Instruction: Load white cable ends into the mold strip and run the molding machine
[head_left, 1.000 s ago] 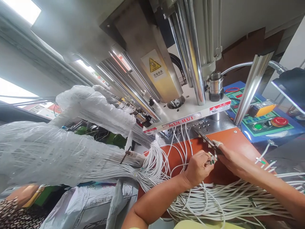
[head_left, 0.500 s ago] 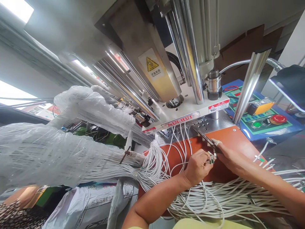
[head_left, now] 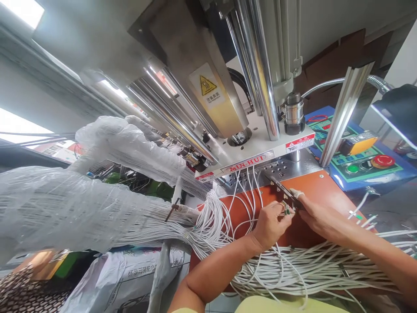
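Observation:
Over the orange board [head_left: 325, 195] in front of the press, my left hand [head_left: 272, 221] pinches small green-and-metal connectors [head_left: 286, 209]. Close beside it on the right, my right hand [head_left: 312, 211] grips the near end of a dark metal bar [head_left: 280, 188]. Small metal connectors line that bar, and its far end reaches the perforated steel plate [head_left: 286, 171]. A fingertip of my right hand has a pale cover. White cables [head_left: 249, 191] run from beneath the press head onto the board, left of my hands.
The press head [head_left: 228, 152] hangs above the steel plate. A blue control box [head_left: 368, 169] with green and red buttons is at right. Plastic-wrapped cable bundles [head_left: 71, 208] fill the left. Many white cables [head_left: 319, 269] lie below my forearms. A metal post [head_left: 348, 113] rises at right.
The connectors in my left hand have shifted slightly left and up, nearer the bar. My right hand stays on the bar. The view has moved slightly.

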`<state>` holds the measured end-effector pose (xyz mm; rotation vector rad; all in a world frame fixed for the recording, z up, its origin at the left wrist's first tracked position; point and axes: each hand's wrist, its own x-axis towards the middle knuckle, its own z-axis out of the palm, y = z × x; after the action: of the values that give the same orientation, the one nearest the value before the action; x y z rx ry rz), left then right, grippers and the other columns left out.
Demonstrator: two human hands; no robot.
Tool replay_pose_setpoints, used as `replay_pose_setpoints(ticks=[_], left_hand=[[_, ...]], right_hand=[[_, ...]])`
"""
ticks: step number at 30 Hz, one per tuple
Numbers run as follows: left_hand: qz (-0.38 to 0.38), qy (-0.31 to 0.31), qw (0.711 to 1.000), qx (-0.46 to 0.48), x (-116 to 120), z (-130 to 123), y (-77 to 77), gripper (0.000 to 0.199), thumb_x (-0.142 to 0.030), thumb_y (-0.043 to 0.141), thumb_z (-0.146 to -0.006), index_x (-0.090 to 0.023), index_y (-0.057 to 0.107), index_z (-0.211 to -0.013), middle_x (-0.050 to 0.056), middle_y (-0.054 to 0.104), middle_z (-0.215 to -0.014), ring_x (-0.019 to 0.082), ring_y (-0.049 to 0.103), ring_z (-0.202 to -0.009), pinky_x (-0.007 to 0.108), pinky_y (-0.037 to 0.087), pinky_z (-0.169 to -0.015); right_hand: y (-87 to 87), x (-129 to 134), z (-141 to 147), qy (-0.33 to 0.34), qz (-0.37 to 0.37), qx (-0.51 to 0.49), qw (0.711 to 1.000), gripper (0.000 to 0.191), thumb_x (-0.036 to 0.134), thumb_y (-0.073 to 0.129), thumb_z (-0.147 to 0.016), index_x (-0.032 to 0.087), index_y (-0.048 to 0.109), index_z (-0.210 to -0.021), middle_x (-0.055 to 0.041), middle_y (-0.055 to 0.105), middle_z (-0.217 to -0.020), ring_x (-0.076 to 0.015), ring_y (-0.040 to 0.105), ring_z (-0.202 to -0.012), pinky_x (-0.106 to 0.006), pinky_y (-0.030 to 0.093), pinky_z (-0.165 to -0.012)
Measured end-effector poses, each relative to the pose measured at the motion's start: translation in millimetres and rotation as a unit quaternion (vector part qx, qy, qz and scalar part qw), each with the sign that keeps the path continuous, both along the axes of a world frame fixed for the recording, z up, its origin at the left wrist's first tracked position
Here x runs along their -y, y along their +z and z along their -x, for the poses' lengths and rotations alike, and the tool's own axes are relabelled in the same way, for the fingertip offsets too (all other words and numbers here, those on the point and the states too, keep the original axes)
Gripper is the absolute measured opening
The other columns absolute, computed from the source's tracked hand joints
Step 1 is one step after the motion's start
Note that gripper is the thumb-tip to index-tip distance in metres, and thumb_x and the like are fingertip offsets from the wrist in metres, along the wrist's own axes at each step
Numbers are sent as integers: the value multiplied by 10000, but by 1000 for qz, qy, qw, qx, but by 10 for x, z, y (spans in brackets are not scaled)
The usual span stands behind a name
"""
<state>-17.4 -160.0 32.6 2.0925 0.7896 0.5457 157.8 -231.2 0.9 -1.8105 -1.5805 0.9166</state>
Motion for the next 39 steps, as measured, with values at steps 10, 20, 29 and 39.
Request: replay_pose_setpoints(ticks=[10,20,29,39], left_hand=[[250,53,964,68,-143,13,112,347,-488,385,-986,-165,443,-1100,70,730,-820,97,521,-553,223,436,-596],[132,114,984,-40,-363,114,166,323,-408,414,-970,-164,607,-884,38,721,-755,108,524,-534,250,440,-600],[33,191,981,-23,-341,167,202,130,-265,517,-942,-177,547,-1033,-6,731,-711,163,687,-787,321,465,-853],[-42,98,994,-3,-341,95,125,178,-286,568,-922,-180,709,-947,40,740,-898,147,676,-769,267,528,-774]], right_hand=[[132,-20,0,35,43,-44,997,486,524,373,-902,252,286,-1295,-125,625,-1216,-269,645,-1050,-409,481,-884],[84,-3,2,23,29,-52,998,430,490,438,-908,286,327,-1269,-105,654,-1166,-288,654,-1006,-437,475,-868],[83,-3,32,-1,-2,-46,999,419,459,490,-877,289,400,-1249,-77,711,-932,-302,685,-895,-412,496,-767],[7,-21,4,0,10,-46,999,468,476,492,-876,280,382,-1286,-56,705,-909,-276,685,-826,-371,482,-708]])
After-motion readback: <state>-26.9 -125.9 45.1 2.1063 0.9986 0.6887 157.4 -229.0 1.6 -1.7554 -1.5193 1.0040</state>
